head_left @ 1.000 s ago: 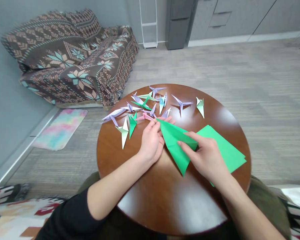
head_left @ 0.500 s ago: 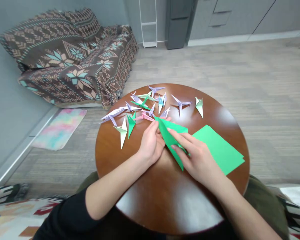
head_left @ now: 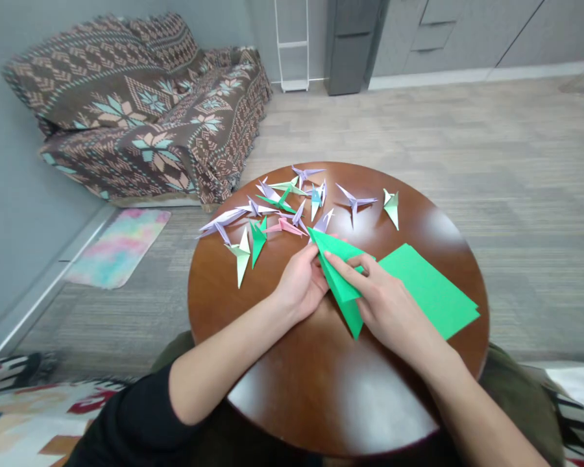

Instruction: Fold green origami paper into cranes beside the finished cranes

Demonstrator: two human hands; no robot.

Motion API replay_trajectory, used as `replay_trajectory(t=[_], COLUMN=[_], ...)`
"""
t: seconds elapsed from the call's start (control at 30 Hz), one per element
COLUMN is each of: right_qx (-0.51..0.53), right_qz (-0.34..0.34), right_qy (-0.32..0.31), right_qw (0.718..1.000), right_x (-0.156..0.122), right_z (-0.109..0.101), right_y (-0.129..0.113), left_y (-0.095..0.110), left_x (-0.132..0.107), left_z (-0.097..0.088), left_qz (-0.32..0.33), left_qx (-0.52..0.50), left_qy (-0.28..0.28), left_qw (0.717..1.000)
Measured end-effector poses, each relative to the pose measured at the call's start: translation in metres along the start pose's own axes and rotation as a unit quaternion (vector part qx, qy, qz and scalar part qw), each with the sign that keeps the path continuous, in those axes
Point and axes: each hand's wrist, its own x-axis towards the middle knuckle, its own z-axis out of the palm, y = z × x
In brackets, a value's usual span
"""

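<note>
— What have your fingers got?

— My left hand [head_left: 299,285] pinches the far edge of the folded green paper [head_left: 343,282], thumb against fingertips. My right hand [head_left: 389,305] lies over it, with the index finger stretched flat along the fold. I can't tell whether that thumb is tucked underneath.

— Where is it?

— Between my two hands, low on the table [head_left: 321,395]. The flat green sheets [head_left: 428,292] lie just right of my right hand, and the small paper figures [head_left: 282,207] lie beyond my left fingertips.

— How would you crease it well?

— I'd match the edges first and hold the left pinch steady so the layers can't slide. Then I'd press the right fingertip along the fold from the middle outward.

— Which way does it point?

— It's long and narrow, and its axis runs slantwise. One tip lies past my left fingertips, away from me. The other, sharper tip points toward me, beside my right palm.
</note>
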Motion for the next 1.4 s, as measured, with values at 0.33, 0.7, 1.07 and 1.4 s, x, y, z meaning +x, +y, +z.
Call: replay_trajectory(t=[0.33, 0.7, 1.07, 1.4], right_qx=[-0.044, 0.255, 0.428, 0.461], right_qz=[-0.037, 0.012, 0.07, 0.106], right_qy=[-0.056, 0.062, -0.048, -0.052], right_qw=[0.997, 0.965, 0.9, 0.879], right_x=[-0.001, 0.004, 0.005, 0.004], right_z=[-0.011, -0.038, -0.039, -0.042], right_y=[-0.005, 0.032, 0.042, 0.044], left_y=[0.005, 0.024, 0.033, 0.038], left_x=[-0.003, -0.026, -0.017, -0.017], left_z=[-0.003, -0.006, -0.016, -0.016], left_qz=[0.003, -0.142, -0.147, -0.153], left_qx=[0.059, 0.337, 0.447, 0.474], left_qy=[-0.034, -0.3, -0.364, -0.365], left_qw=[0.998, 0.881, 0.803, 0.786])
